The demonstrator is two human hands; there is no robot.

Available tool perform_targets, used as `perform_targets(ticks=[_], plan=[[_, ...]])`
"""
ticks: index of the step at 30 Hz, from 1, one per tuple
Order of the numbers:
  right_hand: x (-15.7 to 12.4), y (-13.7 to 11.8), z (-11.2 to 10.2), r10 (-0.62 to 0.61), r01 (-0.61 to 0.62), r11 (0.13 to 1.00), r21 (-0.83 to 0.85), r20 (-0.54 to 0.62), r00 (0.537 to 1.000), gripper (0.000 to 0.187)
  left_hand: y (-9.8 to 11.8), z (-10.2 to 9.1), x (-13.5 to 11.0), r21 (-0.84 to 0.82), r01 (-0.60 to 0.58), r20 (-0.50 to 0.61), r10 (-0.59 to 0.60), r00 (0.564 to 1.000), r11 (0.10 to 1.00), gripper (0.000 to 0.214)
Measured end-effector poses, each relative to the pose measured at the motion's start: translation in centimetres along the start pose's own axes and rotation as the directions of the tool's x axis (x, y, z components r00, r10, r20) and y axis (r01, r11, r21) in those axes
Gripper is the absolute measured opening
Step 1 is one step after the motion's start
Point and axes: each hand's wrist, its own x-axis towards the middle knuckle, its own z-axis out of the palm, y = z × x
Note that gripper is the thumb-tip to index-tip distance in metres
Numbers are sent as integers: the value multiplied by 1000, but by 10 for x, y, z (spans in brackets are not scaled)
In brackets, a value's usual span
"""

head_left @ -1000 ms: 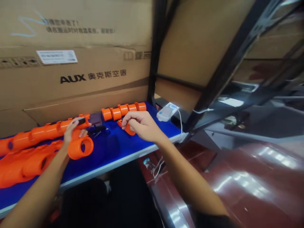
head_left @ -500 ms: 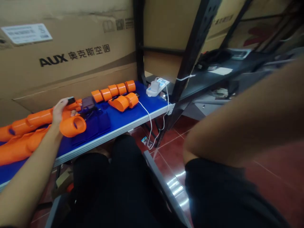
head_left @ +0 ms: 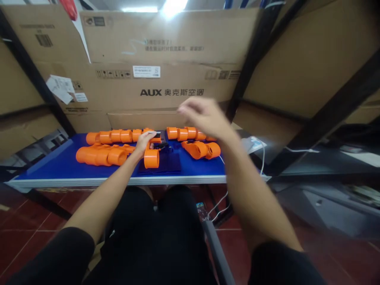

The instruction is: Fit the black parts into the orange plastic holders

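My left hand [head_left: 145, 142] is closed around an orange plastic piece [head_left: 151, 159] with a short, wide ring at its near end. A small black part [head_left: 158, 135] shows at the fingertips; how it joins the orange piece is hidden. My right hand [head_left: 204, 113] is raised in the air above the back of the table, blurred by motion. Its fingers are loosely bent, with nothing visible in them. Dark blue flat pieces [head_left: 168, 163] lie just right of the ring. Below the right hand is a row of orange ring sections [head_left: 181, 133].
The blue table [head_left: 59, 168] also bears orange tube pieces [head_left: 101, 155] at left and a two-ring orange piece [head_left: 202, 150] at right. A white power strip [head_left: 251, 145] with a hanging cable is at the right end. A large cardboard box [head_left: 178, 79] stands behind.
The view has swung left and up to face the table squarely. My right hand has come into view over the table from the right. My left hand keeps its hold.
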Motion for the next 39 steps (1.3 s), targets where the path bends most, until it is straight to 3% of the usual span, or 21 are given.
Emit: perform_targets(ticks=[3,5,8,12,19,26,33,36,39], plan=[[2,16,19,27,24,972,-234,211,977,42,-1,7,7,-20,-8,19,8,1000,1000,36],[1,31,34,60,30,945,-326,262,963,36,-2,9,12,-29,-10,30,11,999,1000,36],[0,53,50,35,73,940,-333,307,951,24,-5,9,16,-33,-13,36,14,999,999,36],[-6,71,57,14,97,947,-306,341,940,30,-9,5,18,-38,-17,18,18,1000,999,37],[-21,90,65,22,77,947,-312,301,953,39,-19,-3,29,-51,10,-8,-11,1000,999,33],[-14,98,65,6,74,943,-325,240,971,36,-18,-14,37,-66,16,-17,-17,1000,998,38],[-23,117,50,154,-91,897,-433,112,982,30,-13,-33,47,-198,23,-2,-24,1000,980,54],[-29,124,49,213,-121,880,-460,154,965,25,-19,-35,52,-216,23,9,-21,1000,976,57],[-33,128,52,188,-53,899,-435,272,944,20,-29,-38,54,-236,-7,23,12,1000,972,55]])
